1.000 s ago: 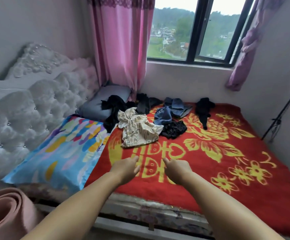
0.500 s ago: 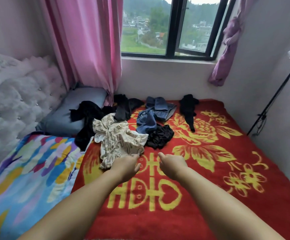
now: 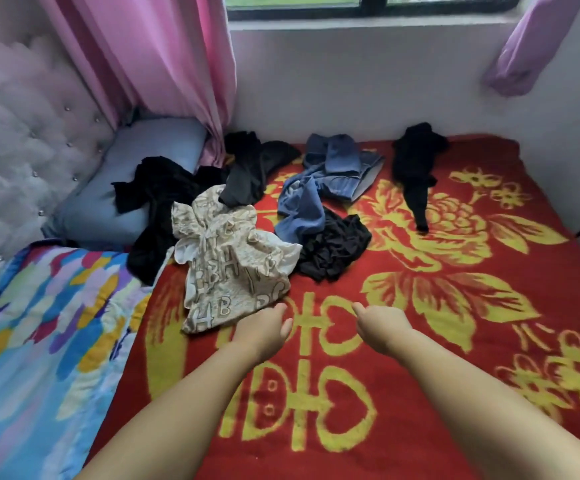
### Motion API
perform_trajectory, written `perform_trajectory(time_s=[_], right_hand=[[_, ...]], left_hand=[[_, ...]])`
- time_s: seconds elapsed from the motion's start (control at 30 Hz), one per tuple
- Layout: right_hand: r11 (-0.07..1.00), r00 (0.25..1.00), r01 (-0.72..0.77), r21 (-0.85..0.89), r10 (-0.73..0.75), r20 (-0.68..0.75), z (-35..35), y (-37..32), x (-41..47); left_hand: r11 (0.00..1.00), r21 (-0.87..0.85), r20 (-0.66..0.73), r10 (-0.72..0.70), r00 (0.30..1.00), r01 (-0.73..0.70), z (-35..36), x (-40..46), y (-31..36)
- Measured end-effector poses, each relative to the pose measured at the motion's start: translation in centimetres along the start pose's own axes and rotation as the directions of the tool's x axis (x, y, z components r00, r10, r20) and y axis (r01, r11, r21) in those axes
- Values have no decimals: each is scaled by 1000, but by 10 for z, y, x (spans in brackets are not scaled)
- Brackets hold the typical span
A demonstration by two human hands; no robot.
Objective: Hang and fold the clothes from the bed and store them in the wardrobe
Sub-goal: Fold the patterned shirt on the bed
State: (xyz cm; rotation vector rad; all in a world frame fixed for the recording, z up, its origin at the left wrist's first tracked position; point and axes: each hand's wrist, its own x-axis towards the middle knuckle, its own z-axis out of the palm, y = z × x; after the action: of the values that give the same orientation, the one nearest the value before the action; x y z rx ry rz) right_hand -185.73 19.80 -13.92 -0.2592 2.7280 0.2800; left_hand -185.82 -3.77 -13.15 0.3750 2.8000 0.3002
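Big red blanket w/ yellow flowers point(image 3: 454, 375) covers most of the bed, bright patchwork quilt point(image 3: 39, 341) on the left edge, grey-blue pillow point(image 3: 150, 157) up by the tufted headboard point(image 3: 15, 150) and pink curtain point(image 3: 164, 64). Clothes sit in a loose pile mid-bed: beige letter-print top point(image 3: 226, 265) nearest, blue pieces point(image 3: 330, 178) and black bits point(image 3: 333, 247) behind it, one black item point(image 3: 416, 164) off to the right. Left hand point(image 3: 264, 330) is at the beige top's hem, fingers loosely curled, can't tell if it's touching tbh. Right hand point(image 3: 382, 323) hovers over the blanket, fingers loose, holding nothing.
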Motion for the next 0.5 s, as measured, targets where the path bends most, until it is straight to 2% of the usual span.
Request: perform_trajectory(time_s=[0.1, 0.27, 0.37, 0.5], right_hand=[[997, 997, 28, 76, -33, 69, 45, -2, 37], [983, 992, 63, 175, -81, 98, 111, -33, 94], [964, 991, 38, 262, -70, 114, 151, -55, 136], [934, 993, 11, 358, -52, 104, 200, -87, 196]], left_hand=[[1000, 8, 98, -17, 995, 17, 42, 18, -11], [995, 23, 178, -100, 979, 98, 105, 58, -54], [996, 47, 176, -85, 981, 78, 139, 96, -82], [985, 161, 81, 45, 996, -57, 167, 168, -120]])
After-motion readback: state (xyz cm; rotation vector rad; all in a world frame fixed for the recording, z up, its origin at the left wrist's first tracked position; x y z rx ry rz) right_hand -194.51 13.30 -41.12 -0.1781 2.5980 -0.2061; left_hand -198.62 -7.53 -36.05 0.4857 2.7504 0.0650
